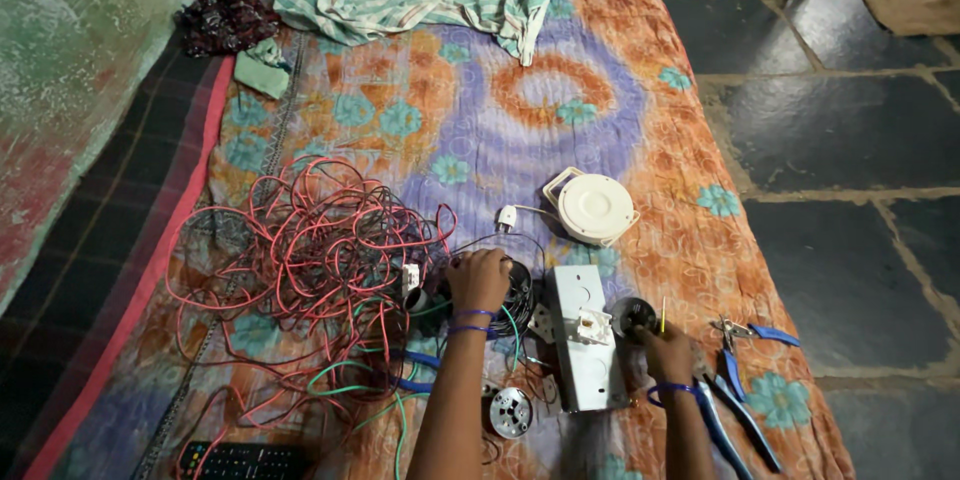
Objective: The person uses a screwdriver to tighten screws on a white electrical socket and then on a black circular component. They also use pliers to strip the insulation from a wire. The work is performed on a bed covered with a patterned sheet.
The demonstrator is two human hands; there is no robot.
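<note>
Head view: person sits at a bed (640,90) covered with an orange and purple floral sheet, both arms reaching forward. Left hand (478,278) is closed down on a dark coil of wire (518,292), fingers curled over its top, blue bands on the wrist. Right hand (667,350) grips a thin yellow-handled tool (662,314), upright, tip pointing up; fingers wrapped shut around it. Hands are apart, with a white switch box (583,335) lying between them, long side running away from the person. Just beyond the right hand sits a small dark round part (630,312), touching or nearly touching the box; cannot tell which. Big tangle of red wires (300,260) left of the left hand, some green strands mixed in lower down. White round reel with a plug lead (593,207) lies further up the bed. Blue-handled pliers (735,380) rest right of the right hand. Round metal disc (511,412) near the left forearm. Black remote (240,460) at bottom left edge.
</note>
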